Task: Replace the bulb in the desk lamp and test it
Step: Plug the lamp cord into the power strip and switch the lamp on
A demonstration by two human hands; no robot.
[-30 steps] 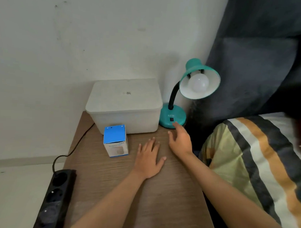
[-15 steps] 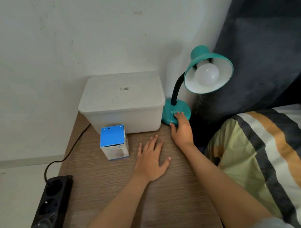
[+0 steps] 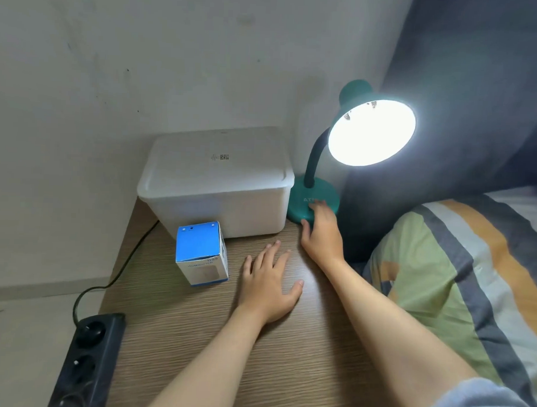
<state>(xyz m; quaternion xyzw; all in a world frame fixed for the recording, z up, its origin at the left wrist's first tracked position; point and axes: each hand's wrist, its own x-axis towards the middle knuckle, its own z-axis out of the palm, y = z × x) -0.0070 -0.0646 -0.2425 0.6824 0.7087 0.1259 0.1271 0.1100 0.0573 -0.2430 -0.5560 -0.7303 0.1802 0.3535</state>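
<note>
A teal desk lamp point(image 3: 311, 162) stands at the back right of the wooden table point(image 3: 195, 337). Its bulb point(image 3: 371, 134) is lit and glares bright white inside the shade. My right hand point(image 3: 321, 232) rests on the lamp's round base point(image 3: 301, 195), fingertips pressing on top of it, holding nothing. My left hand point(image 3: 270, 282) lies flat on the table with fingers spread, empty. A small blue and white bulb box point(image 3: 200, 252) stands upright just left of my left hand.
A white lidded plastic container point(image 3: 216, 177) sits against the wall behind the box. A black power strip point(image 3: 85, 361) lies at the table's front left, its cable running back along the left edge. A striped blanket point(image 3: 459, 271) covers the bed on the right.
My right hand reached forward onto the lamp base and stayed there. The bulb went from dark to lit. My left hand stayed flat on the table.
</note>
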